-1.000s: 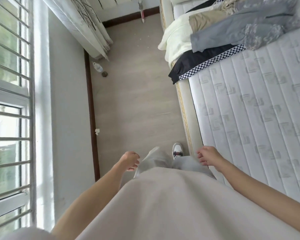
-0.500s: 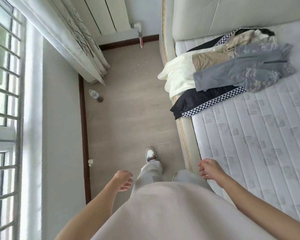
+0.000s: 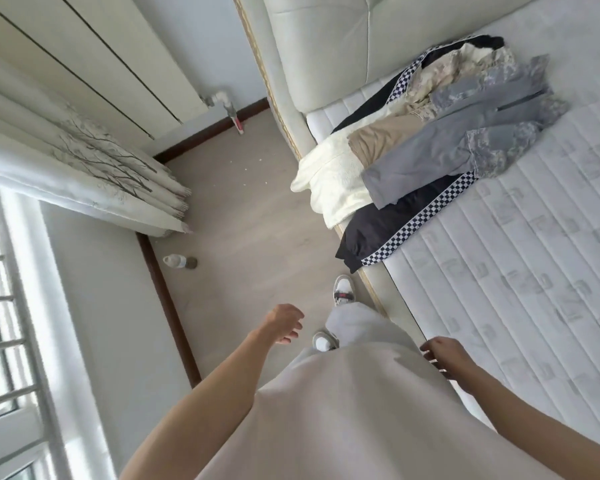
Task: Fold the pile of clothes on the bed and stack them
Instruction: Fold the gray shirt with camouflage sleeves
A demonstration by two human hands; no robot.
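Note:
A pile of clothes [image 3: 430,147] lies unfolded at the head end of the bed [image 3: 520,271], partly hanging over its left edge. On top are grey trousers [image 3: 440,157] with camouflage patches. Under them lie a cream fleece [image 3: 329,188], a tan garment [image 3: 381,140] and a black piece with a checkered stripe [image 3: 381,233]. My left hand [image 3: 284,323] hangs over the floor, fingers loosely curled, holding nothing. My right hand [image 3: 444,355] hovers at the mattress edge, also holding nothing. Both hands are well short of the pile.
I stand in the narrow aisle of wooden floor [image 3: 243,216] between the bed and the wall. A plastic bottle [image 3: 175,262] lies by the baseboard. A curtain [image 3: 94,168] and a radiator [image 3: 94,64] are at the far left, a barred window [image 3: 4,306] on the left.
I have walked forward along the bed, so the pile and headboard are nearer and fuller in view. Both hands stay low at my sides, holding nothing.

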